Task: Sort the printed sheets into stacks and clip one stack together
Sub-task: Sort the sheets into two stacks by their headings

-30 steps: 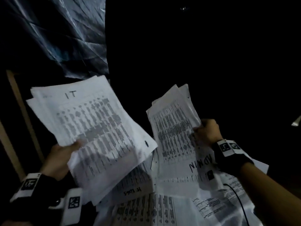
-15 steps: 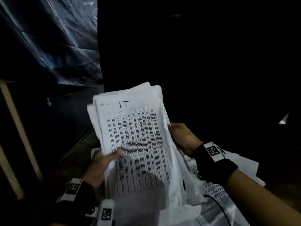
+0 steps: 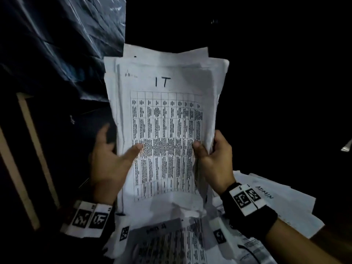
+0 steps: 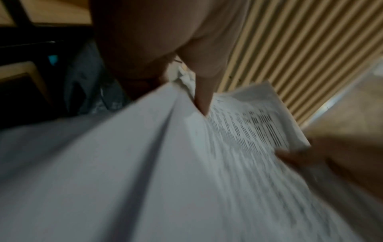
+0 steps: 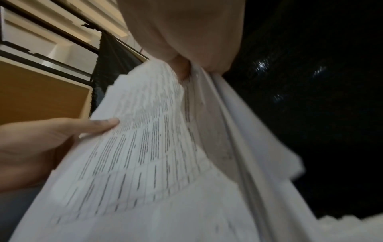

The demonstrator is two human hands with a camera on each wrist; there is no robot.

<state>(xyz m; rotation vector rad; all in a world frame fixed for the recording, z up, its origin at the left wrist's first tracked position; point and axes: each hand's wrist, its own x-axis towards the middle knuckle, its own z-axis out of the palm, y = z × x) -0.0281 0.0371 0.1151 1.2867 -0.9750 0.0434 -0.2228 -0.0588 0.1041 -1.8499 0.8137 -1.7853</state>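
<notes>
Both hands hold one thick stack of printed sheets (image 3: 165,130) upright, raised above the loose sheets (image 3: 171,242) on the surface. Top pg of the stack has "IT" handwritten over a printed table; edges uneven, several pgs sticking out at top & right.

Left hand (image 3: 110,161): thumb pressed on the front of the stack at its left edge, fingers go behind it. Grip is closed on the stack.

Right hand (image 3: 213,159): thumb on the front at the stack's right edge, fingers curled round the back. Also gripping the stack.

Right of and below the stack lies a sheet marked "ADMIN" (image 3: 276,202), partly under the right wrist. Rest of the room around the stack too dark to tell.
</notes>
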